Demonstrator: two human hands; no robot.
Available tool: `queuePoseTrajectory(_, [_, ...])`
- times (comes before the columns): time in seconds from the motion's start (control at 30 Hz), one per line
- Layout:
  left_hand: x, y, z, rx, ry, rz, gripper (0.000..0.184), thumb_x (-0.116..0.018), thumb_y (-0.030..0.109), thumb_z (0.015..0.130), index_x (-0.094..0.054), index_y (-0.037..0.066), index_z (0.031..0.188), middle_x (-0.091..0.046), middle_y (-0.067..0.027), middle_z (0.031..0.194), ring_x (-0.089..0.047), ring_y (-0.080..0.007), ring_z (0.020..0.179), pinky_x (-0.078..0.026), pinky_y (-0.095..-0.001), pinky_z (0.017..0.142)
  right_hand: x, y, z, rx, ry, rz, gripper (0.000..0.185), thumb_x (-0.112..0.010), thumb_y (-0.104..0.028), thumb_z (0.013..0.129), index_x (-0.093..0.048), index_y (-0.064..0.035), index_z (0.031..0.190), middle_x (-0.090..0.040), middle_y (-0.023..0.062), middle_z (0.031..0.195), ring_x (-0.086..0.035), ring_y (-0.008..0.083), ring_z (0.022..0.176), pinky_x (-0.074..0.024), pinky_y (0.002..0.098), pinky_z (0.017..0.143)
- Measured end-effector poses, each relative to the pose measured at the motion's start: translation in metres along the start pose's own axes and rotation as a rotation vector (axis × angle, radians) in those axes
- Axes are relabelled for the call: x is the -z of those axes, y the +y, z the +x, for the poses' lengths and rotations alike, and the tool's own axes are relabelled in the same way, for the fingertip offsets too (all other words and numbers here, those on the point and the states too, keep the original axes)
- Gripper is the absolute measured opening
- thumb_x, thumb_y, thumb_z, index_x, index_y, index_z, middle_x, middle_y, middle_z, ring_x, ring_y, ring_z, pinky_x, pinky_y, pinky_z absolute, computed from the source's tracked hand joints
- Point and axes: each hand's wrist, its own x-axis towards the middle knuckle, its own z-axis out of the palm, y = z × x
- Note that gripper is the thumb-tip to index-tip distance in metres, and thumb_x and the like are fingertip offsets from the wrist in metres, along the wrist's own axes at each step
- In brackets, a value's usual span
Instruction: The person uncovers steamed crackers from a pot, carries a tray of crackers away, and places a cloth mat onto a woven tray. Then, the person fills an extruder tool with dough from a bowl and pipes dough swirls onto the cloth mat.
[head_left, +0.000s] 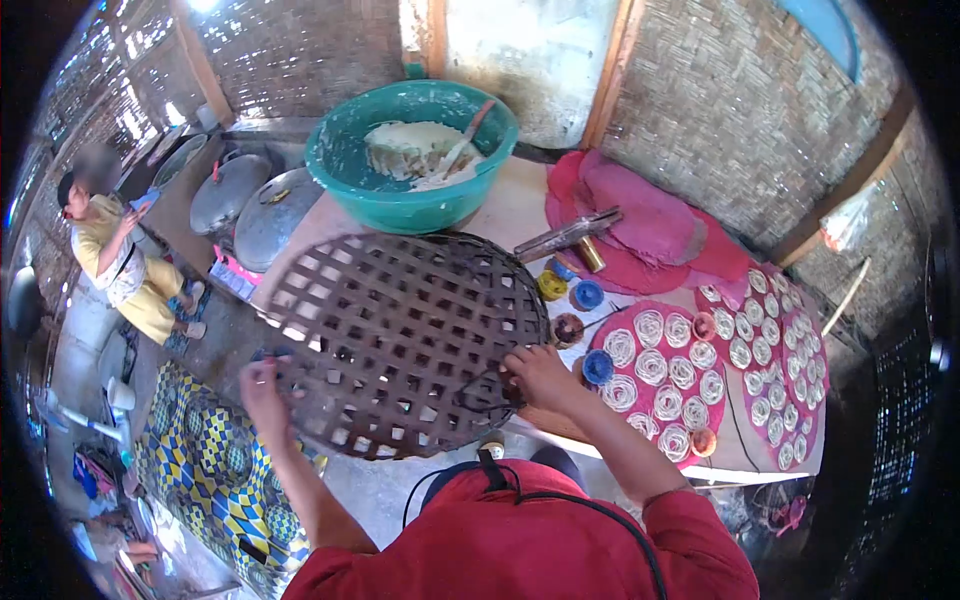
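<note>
A large, dark, flat woven bamboo basket [400,335] with an open lattice spans the space in front of me. Its far side overlaps the table's front left part. At its near right rim my right hand [540,375] is closed, fingers curled over the edge, with a dark cord loop beside it. My left hand [266,392] is at the basket's left edge, raised and smeared by motion. Whether its fingers grip the rim cannot be made out. Just beyond the basket stands a green basin [400,205] holding pale dough [415,145] and a wooden-handled tool [470,140].
Pink round sheets [625,330] carry several coils of white noodle-like strands on the table's right. Small blue cups [597,367] and a wooden press [568,233] lie nearby. Lidded pots [270,215] stand left, near a seated person [125,250]. A patterned cloth [215,470] covers a surface lower left.
</note>
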Motion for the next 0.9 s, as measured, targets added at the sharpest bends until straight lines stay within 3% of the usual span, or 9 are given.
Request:
queuePoseTrajectory(0.1, [0.066,0.037,0.008,-0.710,0.221,0.577,0.018,-0.048,0.023,0.093,-0.055,0.007,0.095,-0.059,-0.0047,0.092,-0.055,-0.0134,0.075,-0.048,-0.0226,0.046,-0.013,0.000,-0.003,-0.046,-0.061,-0.009,0.021,-0.059,-0.020,0.075,-0.058,-0.0124,0.094,-0.055,0.0061,0.099,-0.052,0.0266,0.098,-0.0376,0.0425,0.082])
queuePoseTrajectory(0.13, [0.075,0.081,-0.018,-0.236,0.225,0.023,0.020,-0.047,0.025,0.093,-0.055,0.008,0.099,-0.060,-0.0061,0.098,-0.058,-0.0135,0.081,-0.046,-0.0199,0.045,-0.015,0.001,-0.006,-0.044,-0.085,-0.041,0.024,-0.061,-0.022,0.075,-0.059,-0.0125,0.096,-0.056,0.0060,0.103,-0.051,0.0264,0.099,-0.0375,0.0427,0.085])
queuePoseTrajectory(0.17, [0.108,0.080,-0.020,-0.412,0.368,0.217,0.025,-0.044,0.025,0.095,-0.055,0.005,0.104,-0.058,-0.0094,0.104,-0.055,-0.0198,0.092,-0.048,-0.0345,0.078,-0.012,-0.001,-0.010,-0.075,-0.080,-0.056,0.024,-0.061,-0.022,0.075,-0.059,-0.0125,0.096,-0.056,0.0060,0.103,-0.051,0.0264,0.099,-0.0375,0.0427,0.085])
queuePoseTrajectory(0.27, [0.160,0.101,-0.036,-0.575,0.626,-0.009,0.026,-0.054,0.026,0.091,-0.052,0.003,0.102,-0.063,-0.0159,0.100,-0.060,-0.0127,0.079,-0.045,-0.0170,0.044,0.010,-0.009,-0.022,0.010,-0.045,-0.047,0.029,-0.063,-0.021,0.077,-0.059,-0.0124,0.104,-0.055,0.0079,0.114,-0.051,0.0273,0.106,-0.0372,0.0413,0.092])
queuePoseTrajectory(0.4, [0.169,0.113,-0.042,-0.421,0.735,-0.167,0.040,-0.056,0.044,0.086,-0.056,0.007,0.101,-0.060,-0.0125,0.102,-0.058,-0.0158,0.083,-0.047,-0.0225,0.056,0.074,-0.010,-0.064,-0.186,0.365,0.900,0.035,-0.054,-0.015,0.088,-0.049,-0.0068,0.122,-0.050,0.0092,0.121,-0.046,0.0212,0.116,-0.0339,0.0347,0.099])
queuePoseTrajectory(0.57, [0.008,0.121,-0.059,-0.059,0.084,-0.434,0.038,-0.043,0.041,0.089,-0.057,0.008,0.103,-0.060,-0.0052,0.101,-0.057,-0.0127,0.076,-0.041,-0.0214,0.048,0.158,0.023,-0.180,-0.513,0.558,1.108,0.070,-0.031,-0.056,0.091,-0.021,-0.0073,0.142,-0.028,0.0151,0.143,-0.035,0.0296,0.127,-0.0291,0.0413,0.103])
queuePoseTrajectory(0.63, [-0.073,0.151,-0.110,0.071,-0.210,-0.450,0.032,-0.046,0.038,0.088,-0.057,0.011,0.100,-0.061,-0.0025,0.099,-0.057,-0.0125,0.082,-0.044,-0.0228,0.054,0.167,0.025,-0.232,-0.581,0.653,1.241,0.066,-0.025,-0.053,0.094,-0.017,-0.0090,0.143,-0.023,0.0150,0.145,-0.033,0.0312,0.128,-0.0267,0.0441,0.104])
queuePoseTrajectory(0.73, [-0.155,0.165,-0.170,0.385,-0.664,-0.579,0.020,-0.055,0.023,0.086,-0.048,0.010,0.100,-0.063,-0.0046,0.096,-0.054,-0.0083,0.062,-0.040,-0.0162,0.037,0.165,0.026,-0.291,-0.915,0.947,1.298,0.046,-0.037,-0.040,0.095,-0.046,-0.0052,0.124,-0.058,0.0064,0.099,-0.056,0.0160,0.084,-0.0443,0.0295,0.072])
queuePoseTrajectory(0.9, [-0.299,0.076,-0.221,0.116,-0.754,-0.599,0.022,-0.065,0.023,0.081,-0.052,0.009,0.093,-0.059,-0.0083,0.105,-0.056,-0.0177,0.089,-0.048,-0.0327,0.072,0.117,0.069,-0.356,-1.095,1.122,0.942,0.030,-0.046,-0.023,0.092,-0.053,-0.0050,0.115,-0.052,-0.0008,0.077,-0.045,0.0075,0.064,-0.0378,0.0237,0.056])
